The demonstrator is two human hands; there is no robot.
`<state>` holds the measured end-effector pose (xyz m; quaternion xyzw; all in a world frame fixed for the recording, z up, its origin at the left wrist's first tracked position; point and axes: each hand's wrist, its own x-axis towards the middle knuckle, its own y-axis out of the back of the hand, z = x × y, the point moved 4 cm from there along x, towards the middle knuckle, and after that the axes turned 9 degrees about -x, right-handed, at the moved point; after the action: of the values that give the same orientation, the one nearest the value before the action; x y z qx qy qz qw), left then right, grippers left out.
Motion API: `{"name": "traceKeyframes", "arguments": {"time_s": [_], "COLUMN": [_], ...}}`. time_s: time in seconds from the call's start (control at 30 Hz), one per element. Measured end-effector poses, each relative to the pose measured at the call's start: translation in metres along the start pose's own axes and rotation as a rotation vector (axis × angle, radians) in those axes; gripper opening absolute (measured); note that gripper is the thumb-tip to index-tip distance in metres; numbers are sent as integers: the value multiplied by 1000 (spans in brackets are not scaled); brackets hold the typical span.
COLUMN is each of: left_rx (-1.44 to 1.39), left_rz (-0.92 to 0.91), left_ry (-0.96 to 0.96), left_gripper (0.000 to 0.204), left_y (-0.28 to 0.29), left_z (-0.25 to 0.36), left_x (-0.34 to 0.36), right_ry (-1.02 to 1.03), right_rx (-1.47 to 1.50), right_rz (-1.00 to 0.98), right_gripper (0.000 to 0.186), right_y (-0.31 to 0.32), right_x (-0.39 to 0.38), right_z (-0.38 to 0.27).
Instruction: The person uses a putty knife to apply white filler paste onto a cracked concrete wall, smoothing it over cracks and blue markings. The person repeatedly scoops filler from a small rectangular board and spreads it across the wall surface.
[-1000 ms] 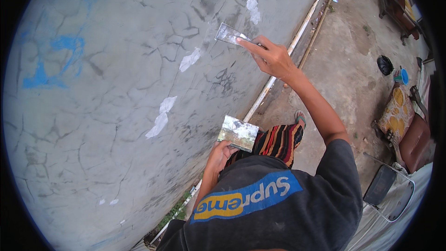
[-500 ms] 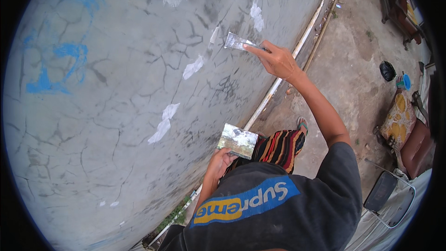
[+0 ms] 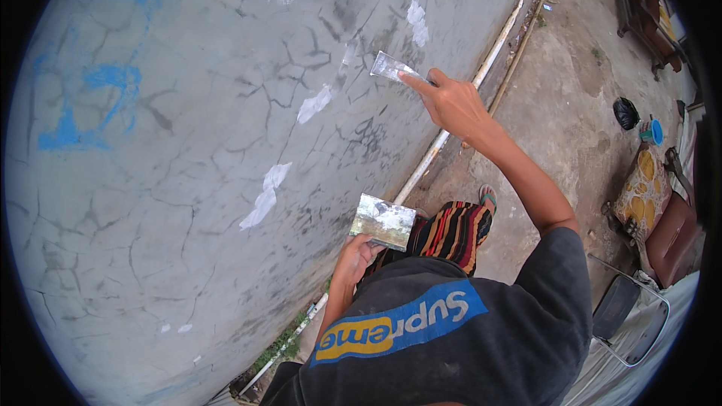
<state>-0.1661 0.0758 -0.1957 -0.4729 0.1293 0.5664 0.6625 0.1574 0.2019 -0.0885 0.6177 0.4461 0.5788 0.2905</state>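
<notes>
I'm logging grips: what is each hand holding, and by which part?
The right hand holds a putty knife by its largely hidden handle, index finger toward the blade. The left hand holds a flat plate by the edge nearest the body.

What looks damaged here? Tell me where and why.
The wall: dark cracks branch across it, including left of the scraper, breaking up its grey face. Blue smears mark its upper left.
</notes>
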Motion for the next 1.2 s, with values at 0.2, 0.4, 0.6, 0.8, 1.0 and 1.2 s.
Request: {"name": "traceKeyframes", "arguments": {"time_s": [0.2,0.4,0.6,0.8,1.0,1.2], "left_rx": [0,-3,8,0,2,25], "left_rz": [-25,19,28,-7,8,-20], "left_ry": [23,18,3,18,9,51], "left_gripper": [37,38,38,39,38,36], "left_y": [1,9,7,1,0,-2], "left_z": [-1,-2,1,1,3,2], "left_x": [6,5,1,6,3,11], "right_ry": [80,130,-27,-71,-40,-3], "right_rx": [153,185,480,394,234,231], "right_rz": [314,361,455,431,232,288], "right_gripper": [64,62,59,62,61,59], "right_y": [14,-20,5,-47,-4,44], "right_x": [15,7,18,26,-1,30], "right_z": [-21,-7,0,-17,6,-16]}}
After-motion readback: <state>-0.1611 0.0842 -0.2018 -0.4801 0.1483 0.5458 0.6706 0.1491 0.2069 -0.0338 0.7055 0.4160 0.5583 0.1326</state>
